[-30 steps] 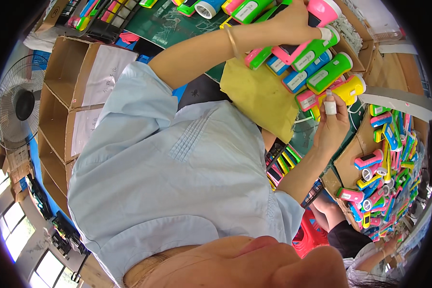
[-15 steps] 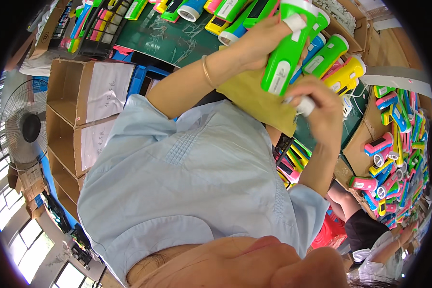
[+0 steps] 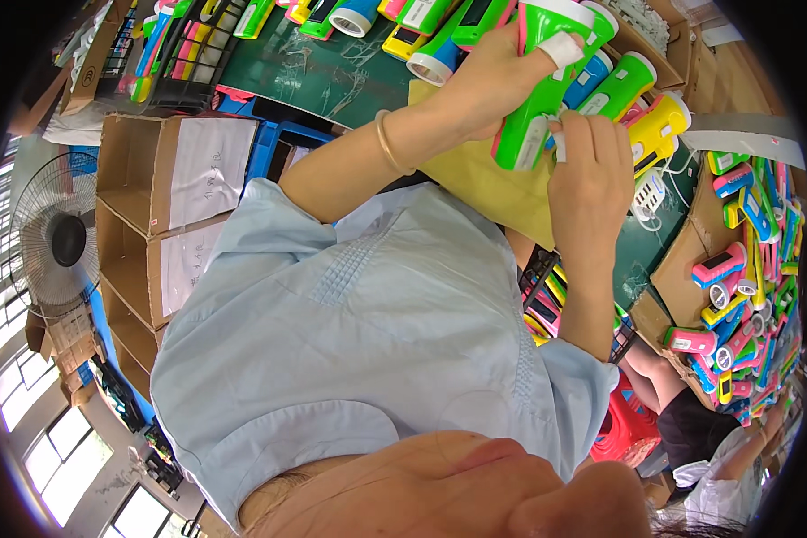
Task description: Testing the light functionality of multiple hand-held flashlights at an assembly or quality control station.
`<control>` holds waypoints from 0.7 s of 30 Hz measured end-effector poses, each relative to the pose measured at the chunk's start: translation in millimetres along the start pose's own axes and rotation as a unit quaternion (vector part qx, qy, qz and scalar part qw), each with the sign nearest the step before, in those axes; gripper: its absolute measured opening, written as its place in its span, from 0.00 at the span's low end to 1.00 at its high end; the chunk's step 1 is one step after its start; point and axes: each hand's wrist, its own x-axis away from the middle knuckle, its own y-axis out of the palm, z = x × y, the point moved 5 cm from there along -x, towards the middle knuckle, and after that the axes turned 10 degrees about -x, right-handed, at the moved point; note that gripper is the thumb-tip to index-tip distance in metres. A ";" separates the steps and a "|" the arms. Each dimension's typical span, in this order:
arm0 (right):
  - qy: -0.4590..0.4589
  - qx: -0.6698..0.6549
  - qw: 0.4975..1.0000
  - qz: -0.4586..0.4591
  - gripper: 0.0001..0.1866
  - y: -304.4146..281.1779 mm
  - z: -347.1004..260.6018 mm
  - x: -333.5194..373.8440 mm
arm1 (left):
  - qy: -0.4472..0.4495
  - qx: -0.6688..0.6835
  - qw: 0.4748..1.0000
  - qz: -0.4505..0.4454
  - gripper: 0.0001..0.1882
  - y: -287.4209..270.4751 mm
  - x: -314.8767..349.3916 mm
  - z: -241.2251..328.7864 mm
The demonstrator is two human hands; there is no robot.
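My left hand (image 3: 493,85), a white wrap on its thumb, is closed around a green flashlight (image 3: 531,130) with a white head, held tilted with the head pointing away. At the flashlight's near end, my right hand (image 3: 592,166) has its fingers bent and pressed against the side by the pale switch area; white tape shows on one digit. Below the flashlight lies a yellow cloth (image 3: 484,184) across the table edge and my lap. More flashlights sit just beyond my hands, among them a green one (image 3: 620,88) and a yellow one (image 3: 659,125).
A green table (image 3: 305,76) carries a row of flashlights along its far side. At right, a large carton (image 3: 681,260) overflows with colourful flashlights, near a white power strip (image 3: 647,193). Cardboard bins (image 3: 134,179) and a fan (image 3: 63,238) stand left. Another person (image 3: 690,430) is at lower right.
My right hand, blurred earlier below the flashlight's end, has moved up against its side. The flashlight has tipped slightly and risen a little in my left hand.
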 end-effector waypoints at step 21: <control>0.178 -0.221 0.959 0.010 0.37 29.2 6.7 59.0 | 0.107 0.108 0.966 -0.207 0.41 5.9 28.4 11.1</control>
